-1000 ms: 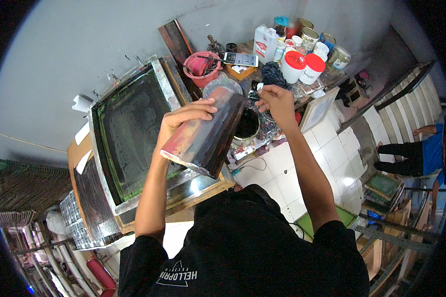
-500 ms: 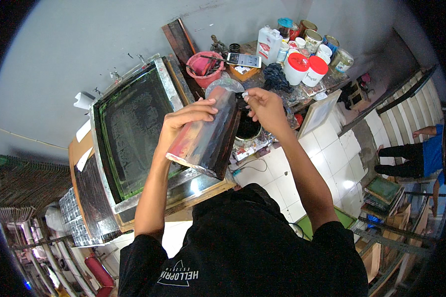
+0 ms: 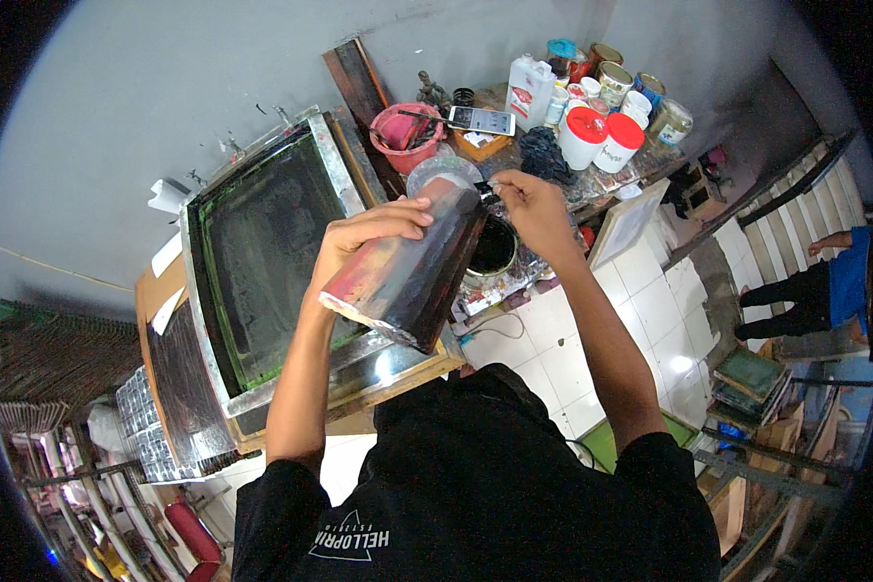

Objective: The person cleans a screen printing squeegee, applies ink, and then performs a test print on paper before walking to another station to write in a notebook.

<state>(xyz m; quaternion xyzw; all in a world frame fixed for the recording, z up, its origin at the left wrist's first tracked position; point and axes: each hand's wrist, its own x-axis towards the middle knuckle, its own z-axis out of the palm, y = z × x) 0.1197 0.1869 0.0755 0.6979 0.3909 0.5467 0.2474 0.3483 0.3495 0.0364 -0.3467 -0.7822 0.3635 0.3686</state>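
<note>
My left hand point(image 3: 371, 241) is wrapped round a wide squeegee point(image 3: 398, 276), stained red, grey and black. The squeegee is tilted above the table's near edge, beside a screen printing frame point(image 3: 204, 335). At its far end, my right hand point(image 3: 532, 202) is closed in a pinch on a small dark scraper point(image 3: 486, 193), partly hidden by the fingers. Under the right hand stands an open can of black ink point(image 3: 496, 244). A clear round lid or plastic sheet point(image 3: 440, 171) shows just behind the squeegee.
A pink bucket point(image 3: 405, 145), a phone point(image 3: 482, 120), a crumpled black cloth point(image 3: 547, 155), a white jug point(image 3: 531, 92) and several red-lidded tubs point(image 3: 584, 136) stand at the back. A framed panel point(image 3: 628, 223) leans at the right. Another person point(image 3: 844, 281) stands far right.
My right hand has shifted slightly right and away from the squeegee's far end, and more of the dark scraper now shows. The left hand has tilted the squeegee a little.
</note>
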